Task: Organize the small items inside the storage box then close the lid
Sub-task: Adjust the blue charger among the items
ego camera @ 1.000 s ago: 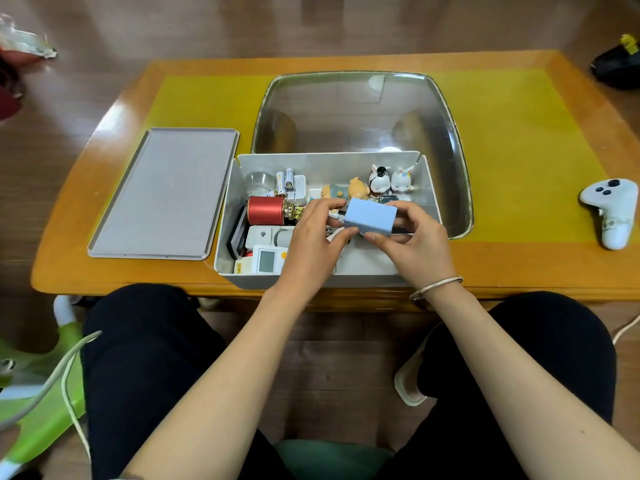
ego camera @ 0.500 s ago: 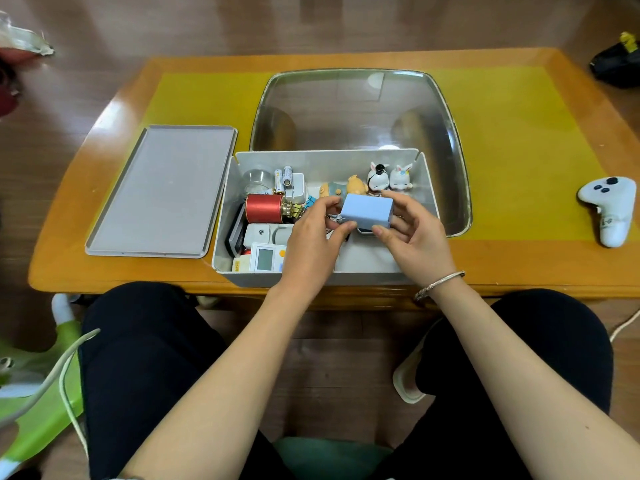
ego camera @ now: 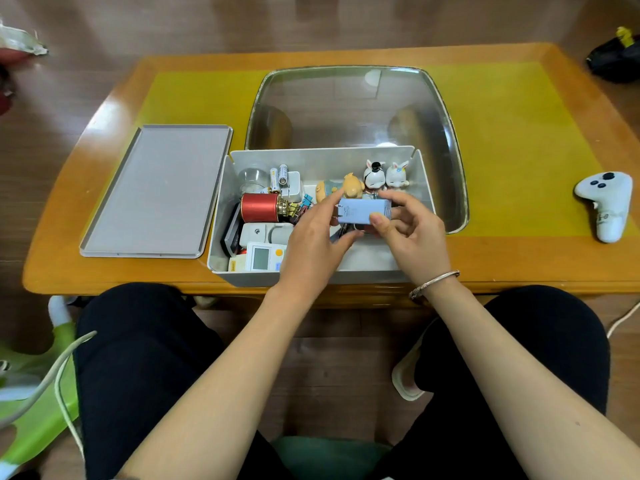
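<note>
A grey storage box [ego camera: 424, 174] stands open at the table's front edge. Both hands hold a small light-blue block [ego camera: 360, 210] above its middle. My left hand [ego camera: 317, 244] pinches the block's left end and my right hand [ego camera: 410, 230] grips its right end, thumb on the front. Inside the box lie a red spool [ego camera: 259, 206], batteries [ego camera: 278, 174], a white digital meter [ego camera: 262, 257], binder clips [ego camera: 301, 206], a pig figure [ego camera: 346, 188] and two rabbit figures [ego camera: 384, 174]. The flat grey lid [ego camera: 156, 192] lies on the table left of the box.
A large empty metal tray [ego camera: 356, 105] sits behind the box. A white game controller [ego camera: 604, 202] lies at the table's right. My knees are under the front edge. A green stool [ego camera: 31, 410] and a white cable stand on the floor at left.
Both hands have lifted the blue block slightly toward the back of the box and turned it, so its long front face and printed end now show.
</note>
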